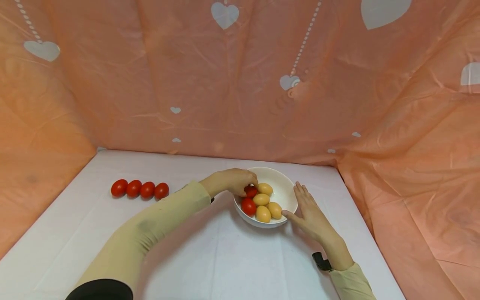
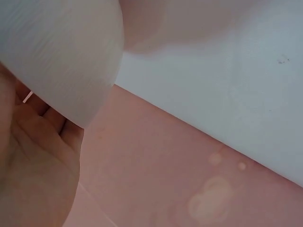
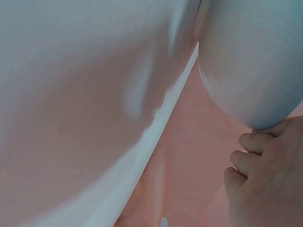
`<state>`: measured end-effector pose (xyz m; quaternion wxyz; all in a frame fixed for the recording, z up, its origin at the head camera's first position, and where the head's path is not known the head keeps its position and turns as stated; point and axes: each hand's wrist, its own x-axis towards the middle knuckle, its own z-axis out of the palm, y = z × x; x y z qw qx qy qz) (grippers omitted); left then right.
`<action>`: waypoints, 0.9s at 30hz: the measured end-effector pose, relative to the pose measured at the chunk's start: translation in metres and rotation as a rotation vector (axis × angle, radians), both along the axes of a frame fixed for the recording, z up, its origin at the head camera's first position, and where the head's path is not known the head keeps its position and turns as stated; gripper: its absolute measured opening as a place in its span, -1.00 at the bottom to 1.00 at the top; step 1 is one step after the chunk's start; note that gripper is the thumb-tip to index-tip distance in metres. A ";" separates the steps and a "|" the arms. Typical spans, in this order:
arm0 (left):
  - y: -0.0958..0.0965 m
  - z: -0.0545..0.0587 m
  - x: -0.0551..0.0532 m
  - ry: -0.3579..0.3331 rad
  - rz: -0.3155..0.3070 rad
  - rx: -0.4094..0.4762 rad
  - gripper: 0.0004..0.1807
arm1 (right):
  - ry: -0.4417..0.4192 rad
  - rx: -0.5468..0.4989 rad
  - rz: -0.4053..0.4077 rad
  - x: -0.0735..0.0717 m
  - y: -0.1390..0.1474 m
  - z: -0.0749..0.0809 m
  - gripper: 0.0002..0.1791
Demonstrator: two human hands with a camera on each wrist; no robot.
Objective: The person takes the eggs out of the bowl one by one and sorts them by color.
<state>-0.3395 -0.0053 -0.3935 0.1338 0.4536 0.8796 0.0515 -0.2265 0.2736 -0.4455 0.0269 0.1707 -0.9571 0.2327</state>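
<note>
My left hand (image 1: 238, 181) reaches over the left rim of a white bowl (image 1: 282, 183). Its curled fingers hold a small red oval tomato (image 1: 250, 191), partly hidden by them. A second red tomato (image 1: 248, 206) lies just below, beside several pale yellow, egg-shaped pieces (image 1: 261, 199). At the bowl's right side is my right hand (image 1: 309, 214), fingers straight and thumb spread near the rim. In the left wrist view the bowl's outer wall (image 2: 61, 56) covers part of the left hand (image 2: 40, 161). The right wrist view has the right hand (image 3: 272, 175) against the bowl (image 3: 255, 61).
Several red tomatoes (image 1: 140, 189) stand in a row on the white table (image 1: 210, 258), to the left beyond my left forearm. An orange curtain (image 1: 240, 104) with pale hearts hangs behind the table and along both sides.
</note>
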 end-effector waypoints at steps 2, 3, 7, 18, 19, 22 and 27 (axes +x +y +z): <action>0.000 0.001 0.001 -0.005 0.003 -0.005 -0.52 | 0.000 0.001 -0.001 0.000 0.000 0.000 0.13; 0.000 0.001 0.001 -0.007 0.007 -0.009 -0.50 | -0.002 0.000 -0.001 0.000 0.000 0.000 0.13; 0.000 0.002 0.003 -0.015 0.020 -0.015 -0.45 | -0.005 0.002 -0.002 0.001 0.000 0.001 0.14; 0.001 0.001 0.004 0.022 0.021 -0.044 -0.47 | -0.008 -0.002 0.002 0.001 -0.001 0.001 0.13; 0.001 0.001 0.004 0.021 0.021 -0.045 -0.47 | -0.010 -0.001 0.001 0.001 0.000 0.001 0.13; 0.001 0.001 0.005 0.023 0.015 -0.042 -0.48 | -0.012 -0.002 0.000 0.001 0.000 0.001 0.13; 0.000 0.001 0.005 0.021 0.013 -0.023 -0.49 | -0.002 0.000 0.003 0.001 0.000 0.001 0.12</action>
